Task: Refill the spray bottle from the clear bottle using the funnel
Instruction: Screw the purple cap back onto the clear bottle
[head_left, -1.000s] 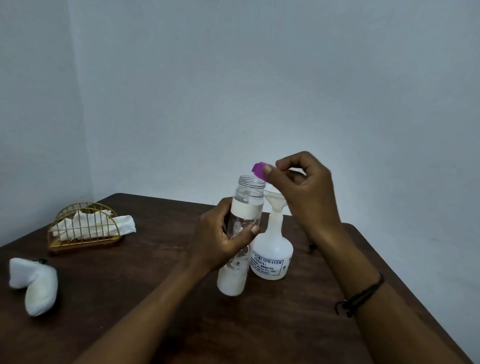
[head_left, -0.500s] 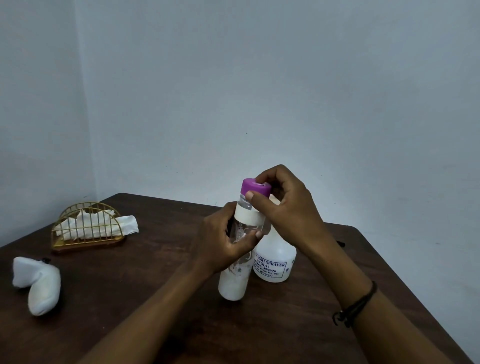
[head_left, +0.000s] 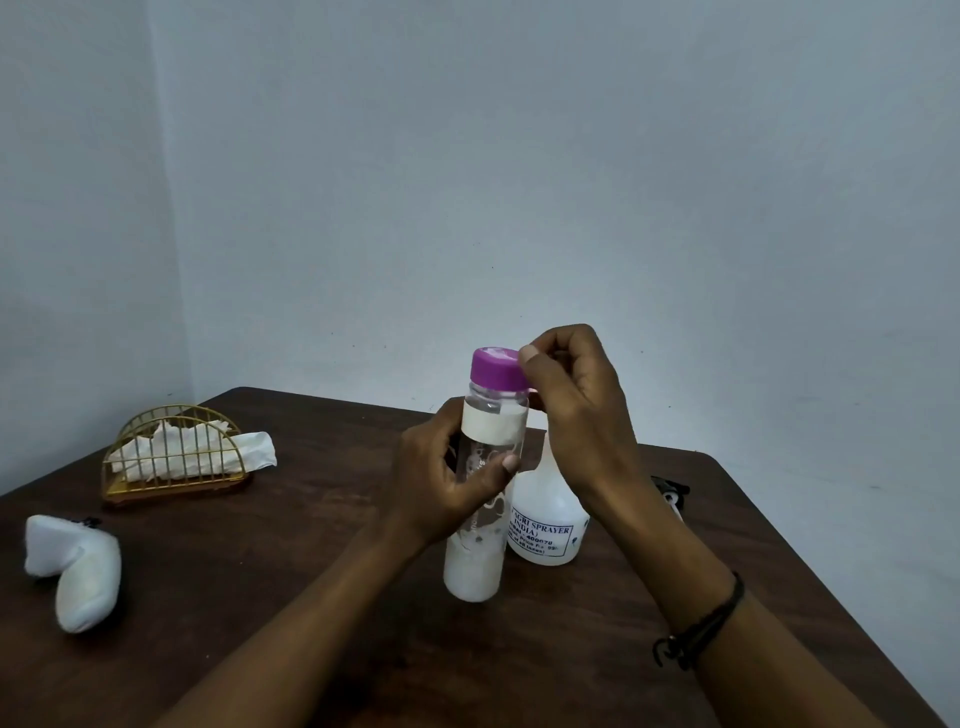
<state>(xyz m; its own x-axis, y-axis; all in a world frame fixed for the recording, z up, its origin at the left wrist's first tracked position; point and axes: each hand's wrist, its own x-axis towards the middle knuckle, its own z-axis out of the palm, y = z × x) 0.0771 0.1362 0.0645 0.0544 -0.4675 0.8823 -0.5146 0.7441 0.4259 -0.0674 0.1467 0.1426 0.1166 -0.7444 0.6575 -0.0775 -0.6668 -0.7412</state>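
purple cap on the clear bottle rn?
Yes, the purple cap sits on the clear bottle, with the right hand gripping it.

Left hand (head_left: 441, 483) grips clear bottle (head_left: 485, 499) — right hand (head_left: 571, 410) pinches purple cap (head_left: 496, 369).

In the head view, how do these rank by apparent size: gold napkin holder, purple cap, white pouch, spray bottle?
1. gold napkin holder
2. white pouch, though nearer the camera, so unsure
3. spray bottle, partly hidden
4. purple cap

purple cap (head_left: 496, 368): now on clear bottle (head_left: 480, 499) | right hand (head_left: 571, 410): lowered, gripping cap
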